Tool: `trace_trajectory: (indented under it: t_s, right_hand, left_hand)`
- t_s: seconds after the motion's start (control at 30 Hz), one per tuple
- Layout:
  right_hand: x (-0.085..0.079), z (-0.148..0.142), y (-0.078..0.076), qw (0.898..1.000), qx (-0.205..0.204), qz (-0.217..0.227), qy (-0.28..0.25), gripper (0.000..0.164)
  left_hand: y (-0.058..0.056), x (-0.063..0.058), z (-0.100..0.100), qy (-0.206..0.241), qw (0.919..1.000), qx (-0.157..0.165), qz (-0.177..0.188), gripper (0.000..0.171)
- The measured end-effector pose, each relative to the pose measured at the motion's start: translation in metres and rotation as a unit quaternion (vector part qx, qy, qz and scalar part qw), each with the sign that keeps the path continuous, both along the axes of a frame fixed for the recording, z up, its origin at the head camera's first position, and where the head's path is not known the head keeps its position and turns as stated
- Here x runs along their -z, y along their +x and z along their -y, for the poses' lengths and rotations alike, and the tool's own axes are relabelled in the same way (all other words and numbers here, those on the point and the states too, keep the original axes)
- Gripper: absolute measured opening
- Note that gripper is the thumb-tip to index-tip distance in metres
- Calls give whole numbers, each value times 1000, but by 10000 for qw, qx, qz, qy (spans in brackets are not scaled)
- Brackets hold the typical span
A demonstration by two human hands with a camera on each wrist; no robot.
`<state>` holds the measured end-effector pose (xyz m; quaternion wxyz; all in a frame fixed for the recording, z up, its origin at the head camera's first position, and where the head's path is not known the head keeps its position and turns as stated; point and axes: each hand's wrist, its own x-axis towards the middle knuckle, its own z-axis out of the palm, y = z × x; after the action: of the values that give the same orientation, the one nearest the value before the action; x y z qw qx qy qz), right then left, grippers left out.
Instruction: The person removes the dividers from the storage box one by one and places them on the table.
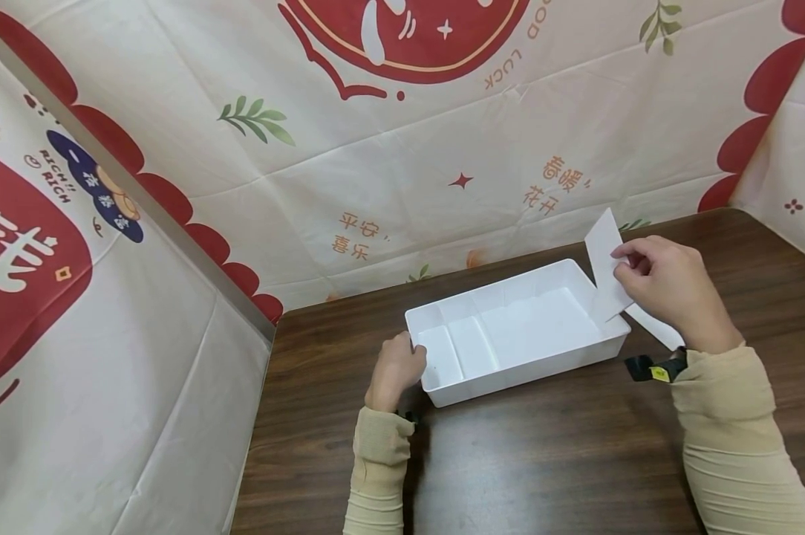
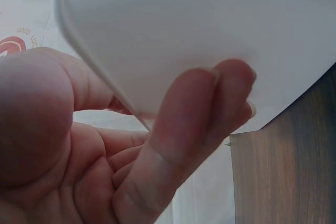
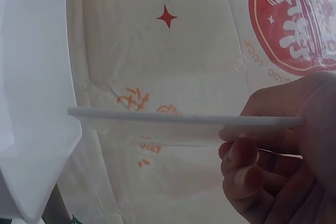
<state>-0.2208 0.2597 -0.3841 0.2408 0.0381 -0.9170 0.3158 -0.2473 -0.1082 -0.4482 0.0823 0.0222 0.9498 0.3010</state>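
A white rectangular plastic tray (image 1: 529,369) stands on the table, with low ridges splitting its left part into smaller sections. My left hand (image 1: 396,368) grips its left end wall; in the left wrist view the fingers (image 2: 184,114) lie against the outside of the white wall. Over the tray's right end, my right hand (image 1: 670,286) pinches a thin flat white panel (image 1: 603,253) between thumb and fingers. This panel stands tilted upright, its lower end at the tray's right end; whether it touches is unclear. In the right wrist view the panel (image 3: 157,118) appears edge-on.
Another white strip (image 1: 656,328) lies on the dark wood table (image 1: 523,453) right of the tray, partly hidden by my right hand. A printed white cloth (image 1: 409,163) hangs along the table's back edge, and a similar cloth panel (image 1: 168,386) stands at the left.
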Motion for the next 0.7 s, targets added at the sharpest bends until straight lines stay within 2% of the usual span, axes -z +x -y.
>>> trace_trajectory:
  t_s: [0.33, 0.7]
  right_hand:
    - [2, -13, -1, 9996, 249, -137, 18, 18]
    - [6, -29, 0, 9988, 446, 90, -151, 22]
  left_hand:
    - [0, 0, -1, -55, 10000, -7, -21, 24]
    - [1, 0, -1, -3, 10000, -11, -8, 25]
